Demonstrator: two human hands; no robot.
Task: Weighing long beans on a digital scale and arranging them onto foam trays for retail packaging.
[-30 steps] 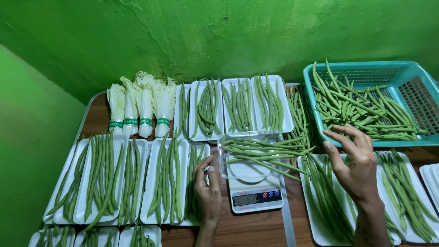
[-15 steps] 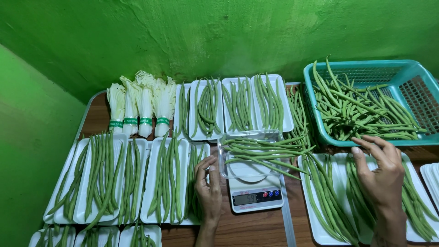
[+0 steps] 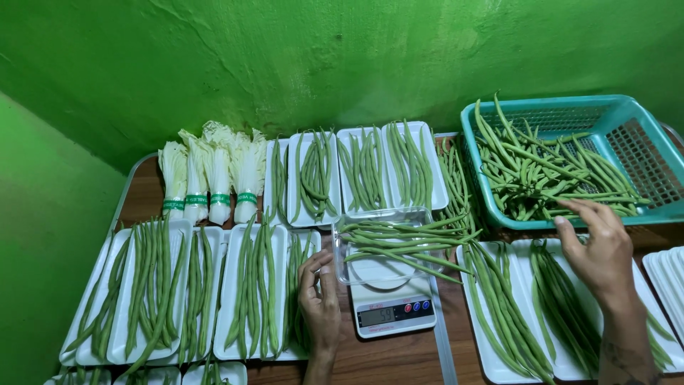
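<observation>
Hands of one person reach in from the bottom edge over a wooden table packed with green beans. The left hand lies flat, fingers loosely together and holding nothing, on the white foam tray of beans just left of a small digital kitchen scale; its fingertips sit close to the clear plastic container standing on the scale. Loose long beans lie across the top of that container, their ends hanging out past its right rim. The right hand hovers palm down, fingers spread and slightly curled, empty, above the near rim of a teal plastic basket heaped with more beans; whether the fingertips touch the rim cannot be told. Below this hand are two foam trays of beans side by side, at the right of the scale. Left of the left hand, a row of filled bean trays runs to the table's left edge. Behind the scale sit further trays of beans, and at the back left stand four bundles of pale leafy cabbage with green bands. A green painted wall rises behind everything.
</observation>
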